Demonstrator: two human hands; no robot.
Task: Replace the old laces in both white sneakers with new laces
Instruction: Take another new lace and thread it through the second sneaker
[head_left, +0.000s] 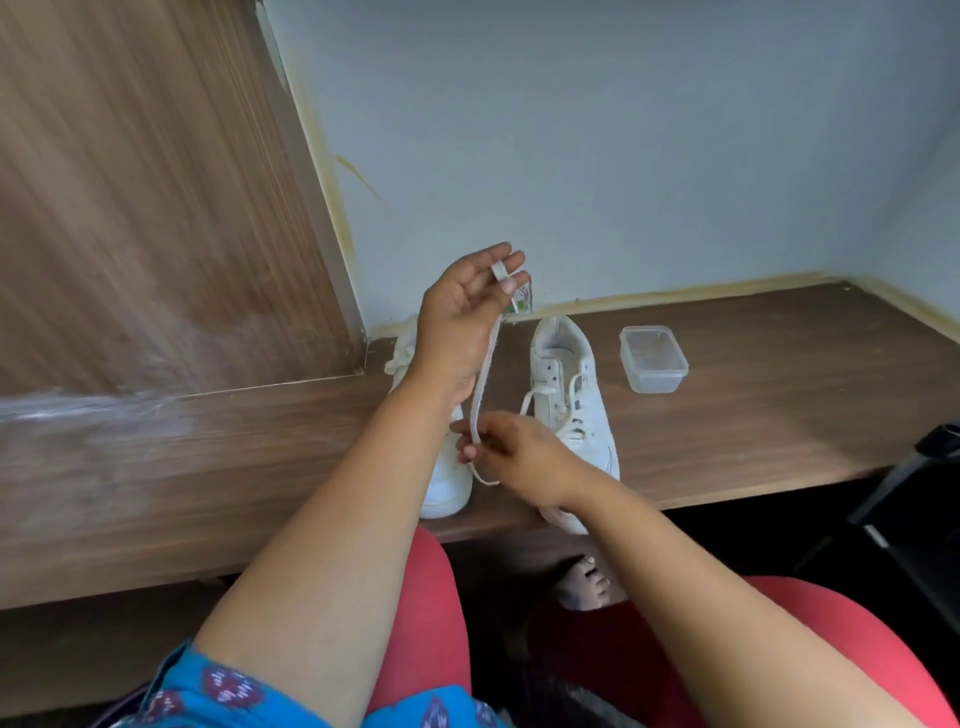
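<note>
Beside the right sneaker (571, 395), a lidded plastic container (653, 358), left sneaker (447, 483) behind forearm

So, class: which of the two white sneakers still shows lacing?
The right-hand sneaker, beside the plastic container, shows loosened lacing through its eyelets. The left-hand sneaker is mostly hidden behind the left hand.

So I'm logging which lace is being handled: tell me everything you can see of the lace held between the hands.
The lace is a flat, off-white strip, fabric by its look. It runs taut from the raised left hand, which pinches its upper end, down to the right hand, which pinches it lower. Below that it curls in a small loop. It hangs above the desk, between the two sneakers.
</note>
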